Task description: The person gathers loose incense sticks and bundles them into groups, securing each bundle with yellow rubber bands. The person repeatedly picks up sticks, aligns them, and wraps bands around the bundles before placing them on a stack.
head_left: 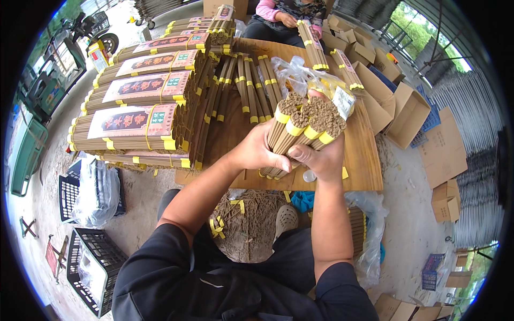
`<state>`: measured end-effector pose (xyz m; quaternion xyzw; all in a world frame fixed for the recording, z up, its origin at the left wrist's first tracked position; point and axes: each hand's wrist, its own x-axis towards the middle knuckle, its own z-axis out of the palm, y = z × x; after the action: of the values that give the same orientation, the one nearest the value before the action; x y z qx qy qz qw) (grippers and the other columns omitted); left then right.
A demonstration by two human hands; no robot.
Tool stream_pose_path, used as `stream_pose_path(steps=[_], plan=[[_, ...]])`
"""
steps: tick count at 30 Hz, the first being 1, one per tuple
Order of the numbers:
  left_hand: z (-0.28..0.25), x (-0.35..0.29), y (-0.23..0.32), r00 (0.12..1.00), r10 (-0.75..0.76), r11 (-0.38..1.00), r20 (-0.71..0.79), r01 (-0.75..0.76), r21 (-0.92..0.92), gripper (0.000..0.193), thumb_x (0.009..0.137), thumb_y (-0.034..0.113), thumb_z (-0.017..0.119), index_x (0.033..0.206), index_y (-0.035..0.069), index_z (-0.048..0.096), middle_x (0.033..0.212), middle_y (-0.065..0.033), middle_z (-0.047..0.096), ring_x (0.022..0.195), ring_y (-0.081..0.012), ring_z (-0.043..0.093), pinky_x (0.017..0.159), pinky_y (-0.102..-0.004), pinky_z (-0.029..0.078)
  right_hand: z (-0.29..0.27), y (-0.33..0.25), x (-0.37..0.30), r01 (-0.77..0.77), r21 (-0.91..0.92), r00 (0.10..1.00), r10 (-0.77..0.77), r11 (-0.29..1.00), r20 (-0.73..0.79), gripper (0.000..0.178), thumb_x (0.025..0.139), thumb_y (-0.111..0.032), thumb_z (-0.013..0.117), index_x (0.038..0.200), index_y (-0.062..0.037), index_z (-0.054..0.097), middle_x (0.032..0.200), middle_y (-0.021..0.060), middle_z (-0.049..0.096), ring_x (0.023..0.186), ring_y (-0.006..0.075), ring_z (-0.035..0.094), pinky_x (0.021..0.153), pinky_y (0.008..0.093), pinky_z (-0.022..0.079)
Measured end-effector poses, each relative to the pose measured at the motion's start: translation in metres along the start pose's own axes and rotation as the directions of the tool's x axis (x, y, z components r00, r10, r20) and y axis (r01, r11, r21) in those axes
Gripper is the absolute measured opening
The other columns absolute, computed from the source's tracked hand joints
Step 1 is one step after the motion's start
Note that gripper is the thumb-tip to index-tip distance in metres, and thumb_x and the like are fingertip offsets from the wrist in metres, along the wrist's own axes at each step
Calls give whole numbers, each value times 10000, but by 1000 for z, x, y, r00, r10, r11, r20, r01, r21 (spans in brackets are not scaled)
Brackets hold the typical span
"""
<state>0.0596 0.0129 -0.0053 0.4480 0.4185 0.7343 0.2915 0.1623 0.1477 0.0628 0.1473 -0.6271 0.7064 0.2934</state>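
Both my hands grip a cluster of incense stick bundles (300, 125), brown sticks with yellow paper bands near their ends. My left hand (262, 150) wraps the left side and my right hand (324, 158) the right, thumbs toward me. The brown stick ends face up, over the near part of the wooden table (364, 160). Behind the cluster lie a crumpled clear plastic bag (294, 69) and several loose banded bundles (249, 88). To the left rises a tall stack of labelled incense packs (139, 128) with pink and white labels and yellow bands.
Across the table sits another person (286, 21) in a pink-sleeved top, hands near a labelled pack (311, 45). Open cardboard boxes (409, 115) stand to the right. Black crates (93, 267) with plastic are on the floor at left. Stick scraps (246, 224) lie between my legs.
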Motion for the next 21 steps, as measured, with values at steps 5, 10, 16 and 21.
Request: stream_pose_path(steps=[5, 10, 16, 21], plan=[[13, -4, 12, 987, 158, 918, -22, -138, 371, 1073, 610, 440, 1005, 1431, -17, 486, 1240, -127, 700, 1150, -206, 671, 1023, -372, 510, 1, 3, -8, 2, -58, 1000, -4, 998, -31, 997, 668, -211, 981, 1448, 94, 439, 1264, 150, 660, 1191, 204, 633, 1052, 349, 492], [17, -7, 13, 978, 206, 895, -29, -177, 409, 1185, 646, 421, 993, 1533, -10, 336, 1383, -154, 602, 1294, -246, 577, 1116, -401, 434, -10, 7, -3, -86, 32, 989, 82, 996, 127, 1258, 637, -413, 992, 1572, 40, 283, 1447, 213, 543, 1352, 276, 533, 1162, 421, 398], [16, -8, 17, 989, 126, 937, 74, -144, 317, 1166, 647, 398, 993, 1530, -15, 355, 1435, -161, 551, 1341, -259, 527, 1145, -401, 397, -4, 2, -5, -77, 44, 989, 70, 996, 130, 1378, 619, -820, 786, 1616, -31, 256, 1538, 256, 449, 1412, 300, 473, 1177, 417, 375], [21, -5, 17, 989, 144, 908, -16, -126, 399, 1164, 601, 429, 1011, 1498, -7, 412, 1361, -150, 618, 1274, -255, 602, 1106, -403, 447, -9, 3, -4, -66, 46, 990, 60, 997, 129, 1351, 639, -718, 857, 1617, -28, 231, 1533, 235, 454, 1411, 298, 471, 1178, 433, 376]])
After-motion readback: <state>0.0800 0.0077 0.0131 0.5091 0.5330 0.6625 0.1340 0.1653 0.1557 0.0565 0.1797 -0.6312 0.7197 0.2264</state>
